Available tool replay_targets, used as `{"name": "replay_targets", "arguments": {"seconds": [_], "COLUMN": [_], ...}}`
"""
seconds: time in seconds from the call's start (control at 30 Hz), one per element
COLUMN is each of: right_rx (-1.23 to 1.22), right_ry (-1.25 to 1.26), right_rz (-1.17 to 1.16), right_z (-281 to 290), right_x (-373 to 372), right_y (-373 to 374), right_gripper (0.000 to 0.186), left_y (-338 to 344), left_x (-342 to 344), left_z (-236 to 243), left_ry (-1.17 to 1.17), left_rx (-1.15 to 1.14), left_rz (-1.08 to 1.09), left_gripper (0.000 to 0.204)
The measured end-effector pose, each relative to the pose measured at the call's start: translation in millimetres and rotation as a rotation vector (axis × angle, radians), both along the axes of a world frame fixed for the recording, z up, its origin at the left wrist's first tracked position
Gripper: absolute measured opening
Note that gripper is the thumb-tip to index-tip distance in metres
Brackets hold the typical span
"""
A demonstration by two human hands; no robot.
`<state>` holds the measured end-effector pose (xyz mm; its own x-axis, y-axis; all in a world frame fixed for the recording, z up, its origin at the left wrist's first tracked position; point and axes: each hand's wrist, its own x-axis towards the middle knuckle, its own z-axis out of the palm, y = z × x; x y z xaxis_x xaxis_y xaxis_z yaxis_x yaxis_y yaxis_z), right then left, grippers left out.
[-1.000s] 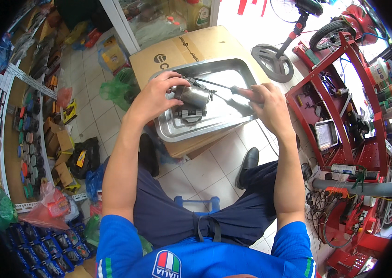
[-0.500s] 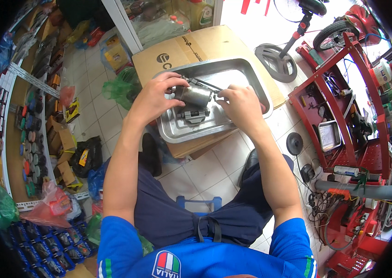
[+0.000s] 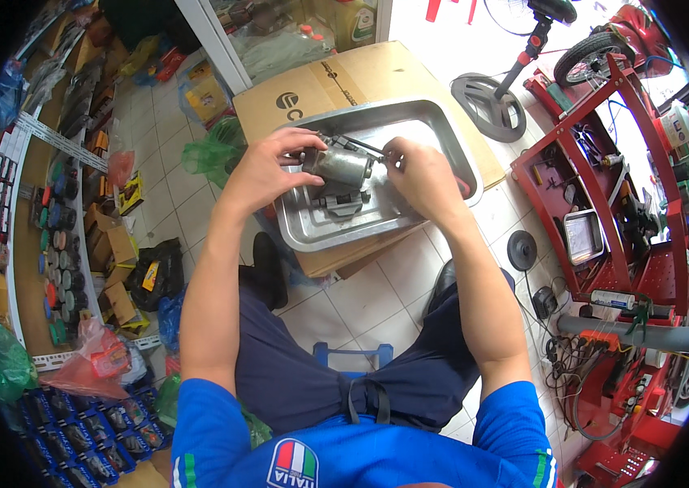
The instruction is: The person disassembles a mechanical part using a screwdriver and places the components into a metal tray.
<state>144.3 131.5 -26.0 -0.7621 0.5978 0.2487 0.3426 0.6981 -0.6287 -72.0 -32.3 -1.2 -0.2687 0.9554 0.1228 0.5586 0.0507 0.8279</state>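
Note:
A grey metal cylinder [image 3: 344,168], resembling a small starter motor, lies in a shallow metal tray [image 3: 296,234]. My left hand [image 3: 270,168] curves around its left end, thumb below and fingers above. Just off the cylinder's right end, my right hand [image 3: 426,177] has its thumb and fingers pinched together; whatever small piece they hold is mostly hidden. A thin dark rod [image 3: 362,145] slants down to those fingertips from behind the cylinder. In front of the cylinder, a metal bracket-like part [image 3: 343,203] rests on the tray floor.
The tray stands on a cardboard box [image 3: 275,104] between my knees. Shelves with boxed parts [image 3: 60,268] line the left side. To the right are a red tool cart [image 3: 614,236], a round black stand base [image 3: 487,107] and tangled cables [image 3: 560,366] on the tiled floor.
My right hand has shifted slightly up and right, away from the cylinder's end, which now shows more. My left hand stays at the cylinder's left end.

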Motion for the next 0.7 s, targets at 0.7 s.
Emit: {"name": "replay_targets", "arguments": {"seconds": [0.7], "right_rx": [0.189], "right_ry": [0.348], "right_rz": [0.144], "right_z": [-1], "right_x": [-34], "right_y": [-48], "right_gripper": [0.012], "left_y": [8], "left_x": [1], "left_z": [4], "left_ry": [-0.147], "left_rx": [-0.06], "left_rz": [-0.005], "left_gripper": [0.053]}}
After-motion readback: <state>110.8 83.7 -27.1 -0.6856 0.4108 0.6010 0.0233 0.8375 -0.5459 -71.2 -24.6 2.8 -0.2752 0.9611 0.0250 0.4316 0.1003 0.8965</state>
